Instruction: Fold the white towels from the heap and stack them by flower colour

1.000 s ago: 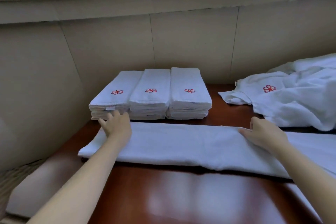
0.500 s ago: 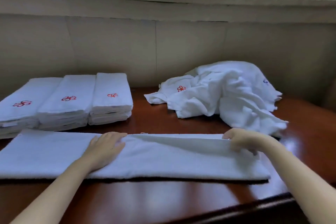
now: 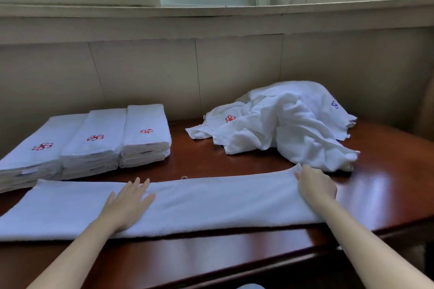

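Here a long white towel (image 3: 199, 204), folded into a narrow strip, lies flat across the near part of the dark red wooden bench (image 3: 387, 185), running from the left edge of the view almost to the bench's right end. The left hand (image 3: 128, 204) rests palm down on the strip left of its middle, its grip fully spread with straight fingers and holding nothing. The right hand (image 3: 315, 186) lies on the strip's right end, fingers relaxed and pressing the cloth flat at the far corner; it clasps nothing either. Behind the strip, at the left, three stacks of folded towels (image 3: 94, 141) stand side by side, touching one another, each top towel showing a red flower. At the back right, the unfolded heap (image 3: 288, 124) sits well apart from the stacks; one red flower shows on its left side and a blue mark on its right. A tiled wall and windows rise behind the bench.
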Available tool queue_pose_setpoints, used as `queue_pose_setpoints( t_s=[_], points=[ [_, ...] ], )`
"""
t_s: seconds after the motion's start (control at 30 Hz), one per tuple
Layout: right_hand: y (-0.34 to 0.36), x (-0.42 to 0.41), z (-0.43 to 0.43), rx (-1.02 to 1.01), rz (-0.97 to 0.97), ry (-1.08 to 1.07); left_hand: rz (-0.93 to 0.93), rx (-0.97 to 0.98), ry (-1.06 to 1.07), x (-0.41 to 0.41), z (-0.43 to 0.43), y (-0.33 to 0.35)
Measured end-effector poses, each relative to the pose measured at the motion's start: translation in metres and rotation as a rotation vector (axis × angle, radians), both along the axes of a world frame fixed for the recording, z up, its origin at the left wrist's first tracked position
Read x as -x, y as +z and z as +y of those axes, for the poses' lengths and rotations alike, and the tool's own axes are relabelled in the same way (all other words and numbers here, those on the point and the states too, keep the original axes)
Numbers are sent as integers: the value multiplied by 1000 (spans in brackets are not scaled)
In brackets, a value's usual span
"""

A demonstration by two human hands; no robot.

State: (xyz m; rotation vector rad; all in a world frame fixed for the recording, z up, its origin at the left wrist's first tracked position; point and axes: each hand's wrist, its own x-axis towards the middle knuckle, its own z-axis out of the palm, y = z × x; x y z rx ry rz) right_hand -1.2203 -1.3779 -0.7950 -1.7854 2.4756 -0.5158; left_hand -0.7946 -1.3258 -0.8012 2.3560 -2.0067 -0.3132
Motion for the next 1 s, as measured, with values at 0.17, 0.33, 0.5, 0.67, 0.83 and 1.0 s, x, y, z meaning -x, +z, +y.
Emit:
queue_pose_setpoints(
  t_s=[0.17, 0.33, 0.5, 0.67, 0.83, 1.0],
  points=[
    [18, -11, 1, -142, 169, -81, -22, 19, 255, -29, 10, -3],
    [22, -87, 15, 7, 434, 174, -4, 148, 664, -100, 40, 0],
    [5, -232, 21, -125, 231, 821, 196, 332, 1011, -158, 65, 11],
    [-14, -306, 27, -210, 104, 887, 348, 538, 1024, -187, 80, 10],
    [-20, -302, 24, -146, 78, 946, 284, 849, 866, -195, 103, -8],
    [-18, -304, 27, -38, 126, 991, 334, 936, 893, -189, 104, -3]
  ],
)
